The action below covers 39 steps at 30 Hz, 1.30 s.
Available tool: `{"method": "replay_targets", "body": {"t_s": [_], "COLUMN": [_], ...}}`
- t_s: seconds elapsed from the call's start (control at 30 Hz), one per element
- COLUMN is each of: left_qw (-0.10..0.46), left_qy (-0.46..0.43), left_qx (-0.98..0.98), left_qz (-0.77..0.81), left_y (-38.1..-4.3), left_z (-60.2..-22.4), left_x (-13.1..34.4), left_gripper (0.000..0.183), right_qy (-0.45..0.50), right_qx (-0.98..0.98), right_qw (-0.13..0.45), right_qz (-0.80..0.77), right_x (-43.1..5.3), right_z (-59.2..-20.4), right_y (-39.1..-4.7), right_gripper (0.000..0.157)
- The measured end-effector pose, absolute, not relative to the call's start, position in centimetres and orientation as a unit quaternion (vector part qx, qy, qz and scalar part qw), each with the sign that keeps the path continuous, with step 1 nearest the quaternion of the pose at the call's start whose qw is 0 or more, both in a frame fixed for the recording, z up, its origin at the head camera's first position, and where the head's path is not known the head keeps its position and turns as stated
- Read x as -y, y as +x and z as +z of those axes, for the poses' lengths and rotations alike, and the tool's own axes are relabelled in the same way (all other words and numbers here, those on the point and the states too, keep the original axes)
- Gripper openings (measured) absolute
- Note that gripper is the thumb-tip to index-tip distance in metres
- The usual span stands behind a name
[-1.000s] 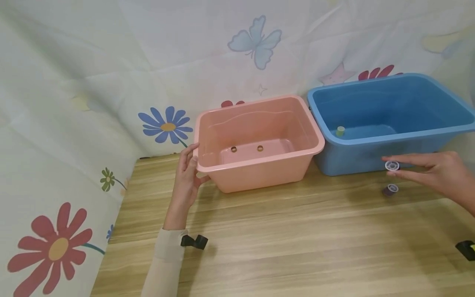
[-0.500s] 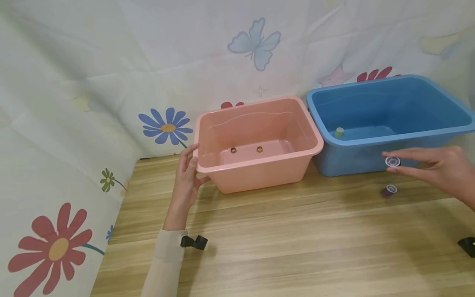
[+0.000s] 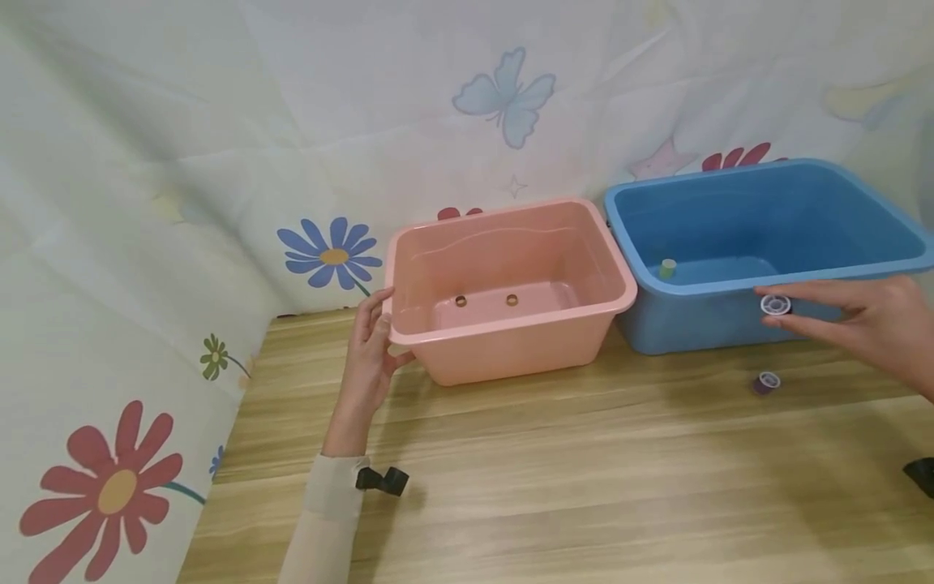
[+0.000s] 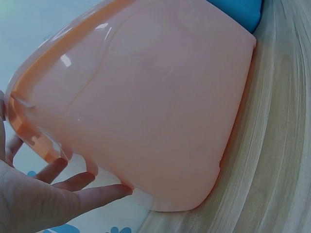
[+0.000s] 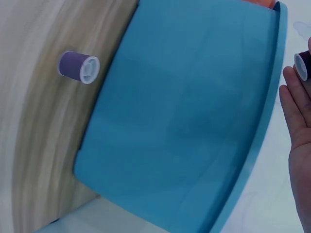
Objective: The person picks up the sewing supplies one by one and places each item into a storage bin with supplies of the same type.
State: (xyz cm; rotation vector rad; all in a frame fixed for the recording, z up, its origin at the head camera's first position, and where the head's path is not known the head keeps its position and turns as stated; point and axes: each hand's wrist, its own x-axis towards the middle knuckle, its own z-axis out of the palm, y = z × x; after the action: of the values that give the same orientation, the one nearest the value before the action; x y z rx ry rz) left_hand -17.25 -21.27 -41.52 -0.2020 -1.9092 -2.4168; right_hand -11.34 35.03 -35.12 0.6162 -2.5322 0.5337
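Pinching spool [image 3: 776,305] in right hand [image 3: 876,324] | raised slightly — nearer rim of blue tub [image 3: 700,320], still outside | apparently clasping pink tub [image 3: 511,354] with left hand [image 3: 367,357]

A long, plain, pale beige sleeve [image 3: 321,523] covers the forearm of the left hand [image 3: 368,349]; its cuff [image 3: 334,487] looks like a smooth band. Just beside the sleeve sits a black piece [image 3: 382,480], shaped as two small blocks. Well apart from the sleeve, near the bare right hand [image 3: 879,320], is a dark piece [image 3: 923,474], partly cut off.
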Motion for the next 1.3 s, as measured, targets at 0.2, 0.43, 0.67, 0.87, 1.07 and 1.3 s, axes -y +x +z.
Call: {"method": "replay_targets", "body": {"t_s": [0.2, 0.43, 0.67, 0.87, 1.07, 1.3], "left_qw": [0.027, 0.028, 0.024, 0.022, 0.026, 0.022], "left_qy": [-0.067, -0.065, -0.06, -0.057, -0.053, -0.055], "left_qx": [0.616, 0.614, 0.62, 0.624, 0.624, 0.629], "left_qz": [-0.784, -0.786, -0.782, -0.779, -0.779, -0.776], "left_y": [-17.1, -17.3, -17.2, -17.2, -17.3, -17.4], "left_z": [-41.6, -41.6, -41.5, -41.6, -41.7, -41.7], "left_x": [21.3, 21.4, 21.5, 21.5, 21.5, 21.4], "left_gripper": [0.043, 0.041, 0.041, 0.043, 0.041, 0.041], "right_qy": [0.206, 0.195, 0.181, 0.199, 0.204, 0.205], "right_qx": [0.939, 0.947, 0.952, 0.949, 0.949, 0.949], "right_qw": [0.214, 0.205, 0.194, 0.206, 0.205, 0.206], "right_qz": [0.172, 0.153, 0.153, 0.133, 0.124, 0.12], "right_x": [-34.5, -34.0, -33.7, -33.8, -33.9, -34.1], "right_z": [-33.5, -32.1, -31.4, -31.1, -30.7, -30.2], "right_y": [-11.3, -11.5, -11.7, -12.5, -13.2, -13.7], "right_gripper": [0.049, 0.046, 0.048, 0.045, 0.042, 0.039]}}
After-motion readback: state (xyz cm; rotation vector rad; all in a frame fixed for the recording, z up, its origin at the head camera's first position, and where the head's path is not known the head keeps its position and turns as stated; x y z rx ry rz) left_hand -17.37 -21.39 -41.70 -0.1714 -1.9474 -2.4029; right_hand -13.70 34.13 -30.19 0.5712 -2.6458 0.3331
